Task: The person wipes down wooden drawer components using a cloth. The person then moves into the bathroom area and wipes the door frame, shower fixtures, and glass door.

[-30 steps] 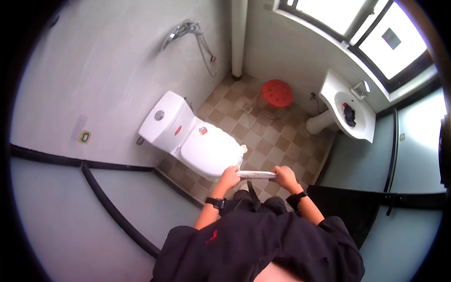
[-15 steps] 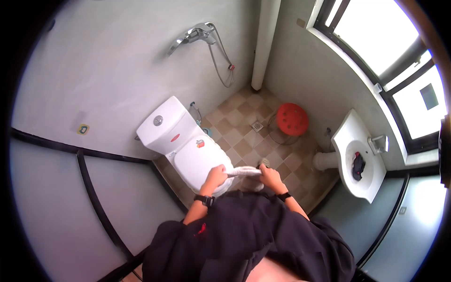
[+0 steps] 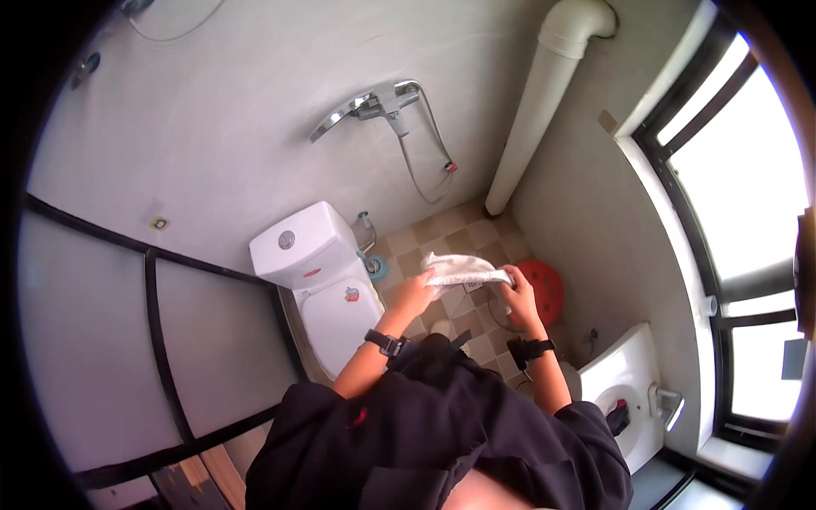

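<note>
A white cloth (image 3: 463,268) with a gathered edge is stretched between my two hands, out in front of my body above the tiled floor. My left hand (image 3: 415,293) grips its left end, and a dark band circles that wrist. At the other end, my right hand (image 3: 519,296) pinches the cloth, with a black band on the wrist below. Part of the cloth bulges upward beyond the gathered edge. Dark fabric with a bit of red (image 3: 620,417) lies in the white washbasin (image 3: 639,370) at the right.
A white toilet (image 3: 338,319) with its lid down stands at left. Behind my right hand is a red round stool (image 3: 548,285). A chrome shower mixer (image 3: 387,104) with a hose hangs on the wall. A white pipe (image 3: 531,119) runs down the corner, and windows line the right.
Both hands have moved forward and away from my body with the cloth, which now spreads wider between them. The camera view has shifted, placing the washbasin lower in the frame.
</note>
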The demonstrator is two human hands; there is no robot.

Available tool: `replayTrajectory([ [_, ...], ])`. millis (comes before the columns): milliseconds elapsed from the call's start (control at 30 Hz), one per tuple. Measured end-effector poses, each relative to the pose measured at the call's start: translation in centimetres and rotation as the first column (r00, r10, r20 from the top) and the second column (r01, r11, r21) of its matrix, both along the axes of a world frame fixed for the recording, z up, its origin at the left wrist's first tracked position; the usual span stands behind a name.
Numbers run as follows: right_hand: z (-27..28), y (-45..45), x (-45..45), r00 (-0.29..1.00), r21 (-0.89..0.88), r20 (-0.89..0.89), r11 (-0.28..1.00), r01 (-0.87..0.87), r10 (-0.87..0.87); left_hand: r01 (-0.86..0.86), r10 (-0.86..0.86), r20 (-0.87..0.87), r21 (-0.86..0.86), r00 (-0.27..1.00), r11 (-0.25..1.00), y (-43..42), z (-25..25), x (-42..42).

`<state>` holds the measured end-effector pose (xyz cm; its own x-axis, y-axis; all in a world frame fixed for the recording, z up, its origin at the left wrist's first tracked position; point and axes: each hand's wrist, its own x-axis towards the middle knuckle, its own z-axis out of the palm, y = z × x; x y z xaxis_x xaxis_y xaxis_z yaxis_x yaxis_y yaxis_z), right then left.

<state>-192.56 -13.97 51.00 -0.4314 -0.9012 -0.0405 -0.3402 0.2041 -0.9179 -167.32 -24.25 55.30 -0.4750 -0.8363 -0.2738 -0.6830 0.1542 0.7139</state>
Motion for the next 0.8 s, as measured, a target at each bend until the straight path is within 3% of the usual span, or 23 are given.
replayTrajectory([
  [67, 1.1, -3.9, 0.4, 0.999, -0.148, 0.043, 0.989, 0.025, -0.019, -0.113, 0.136, -0.155, 0.146, 0.978, 0.983, -2.2, -0.3, 0.5],
  [100, 2.3, -6.2, 0.4, 0.999, -0.128, 0.052, 0.992, 0.017, -0.011, -0.131, 0.155, -0.161, 0.15, 0.975, 0.98, -3.7, -0.1, 0.1],
  [167, 5.3, -11.7, 0.8, 0.999, -0.32, 0.045, 0.947, 0.028, -0.014, -0.298, 0.197, -0.582, -0.083, 0.789, 0.951, -6.5, 2.0, -0.7],
  [267, 11.5, -20.0, 1.1, 0.933, -0.497, 0.334, 0.866, 0.053, 0.135, -0.364, 0.328, -0.511, 0.031, 0.795, 0.931, -10.4, 12.1, -2.0],
  [333, 16.8, -24.6, 2.9, 0.898, -0.537, 0.382, 0.843, 0.023, 0.219, -0.38, 0.221, -0.566, -0.179, 0.794, 0.907, -13.5, 14.9, -2.3],
  [367, 18.6, -26.7, 3.9, 0.89, -0.527, 0.385, 0.85, -0.007, 0.246, -0.392, 0.233, -0.565, -0.178, 0.792, 0.903, -15.4, 14.7, -2.9],
  [433, 17.1, -33.3, 4.6, 0.943, -0.555, -0.153, 0.764, -0.328, 0.294, -0.376, -0.016, -0.56, -0.576, 0.828, 0.726, -20.0, 13.8, -4.9],
  [467, 17.2, -35.6, 5.2, 0.891, -0.397, -0.149, 0.799, -0.452, 0.43, -0.388, -0.001, -0.565, -0.567, 0.825, 0.726, -22.0, 12.4, -5.9],
  [567, 14.8, -42.4, 4.4, 0.819, -0.32, -0.248, 0.754, -0.574, 0.518, -0.462, 0.152, -0.517, -0.547, 0.842, 0.698, -25.6, 9.5, -7.7],
  [633, 15.1, -44.6, 3.8, 0.789, -0.285, -0.219, 0.736, -0.614, 0.574, -0.484, 0.109, -0.528, -0.651, 0.842, 0.584, -26.3, 9.9, -8.0],
  [800, 15.8, -47.5, 3.3, 0.739, -0.223, -0.046, 0.714, -0.664, 0.672, -0.549, 0.229, -0.537, -0.57, 0.812, 0.611, -27.9, 10.7, -9.0],
])
